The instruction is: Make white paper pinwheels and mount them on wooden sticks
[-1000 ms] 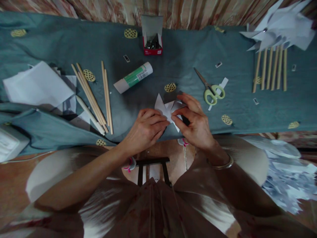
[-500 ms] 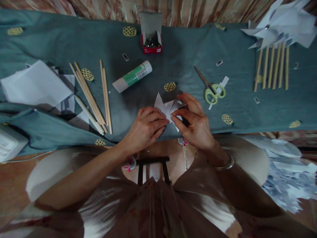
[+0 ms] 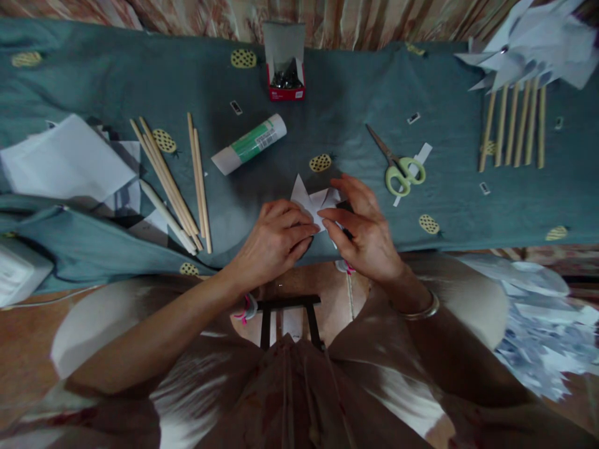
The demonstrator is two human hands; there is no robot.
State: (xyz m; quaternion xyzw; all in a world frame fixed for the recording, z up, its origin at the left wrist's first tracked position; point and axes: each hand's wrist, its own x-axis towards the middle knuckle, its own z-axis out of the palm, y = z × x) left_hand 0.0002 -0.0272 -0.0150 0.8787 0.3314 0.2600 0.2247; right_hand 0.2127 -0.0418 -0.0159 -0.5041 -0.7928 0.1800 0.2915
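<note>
A small white folded paper piece (image 3: 312, 201) with pointed flaps lies at the near edge of the teal cloth (image 3: 355, 93). My left hand (image 3: 276, 240) pinches its left side with thumb and fingers. My right hand (image 3: 365, 231) holds its right side, fingers curled over the flaps. Most of the paper is hidden under both hands.
A glue stick (image 3: 249, 143) lies behind my hands, green-handled scissors (image 3: 397, 167) to the right. Wooden sticks (image 3: 175, 181) and white sheets (image 3: 65, 162) sit left. A red box of pins (image 3: 285, 80) stands at the back. Finished paper pinwheels on sticks (image 3: 515, 93) lie far right. Paper scraps (image 3: 543, 330) cover the floor.
My right hand's fingers have shifted slightly left over the paper flaps. The left hand and the paper stay in place.
</note>
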